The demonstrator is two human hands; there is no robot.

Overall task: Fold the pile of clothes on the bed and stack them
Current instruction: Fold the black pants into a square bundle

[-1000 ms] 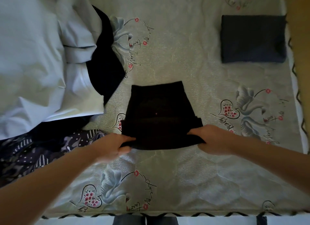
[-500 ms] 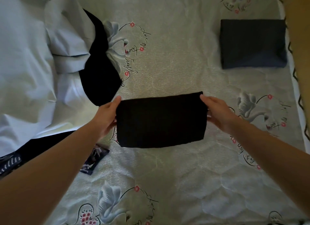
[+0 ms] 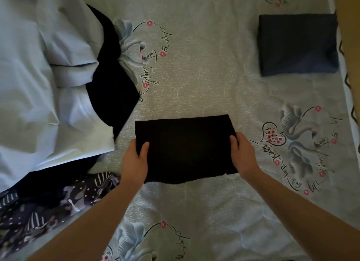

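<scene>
A black garment [image 3: 185, 147], folded into a flat rectangle, lies in the middle of the bed. My left hand [image 3: 135, 161] grips its left edge, thumb on top and fingers under the cloth. My right hand [image 3: 243, 153] grips the right edge the same way. A folded dark blue garment [image 3: 298, 44] lies at the far right of the bed. The unfolded pile fills the left: a pale blue garment [image 3: 39, 81], a black garment [image 3: 111, 79] partly under it, and a dark patterned garment [image 3: 48, 206] at the lower left.
The bedspread [image 3: 204, 85] is pale grey with swan and heart prints. Its right edge [image 3: 348, 97] runs beside an orange-brown surface [image 3: 350, 36]. Bare bedspread lies between the black rectangle and the dark blue garment.
The near half of the black garment was folded away from me, making a shorter rectangle. Both hands then slid from its far corners down to its side edges.
</scene>
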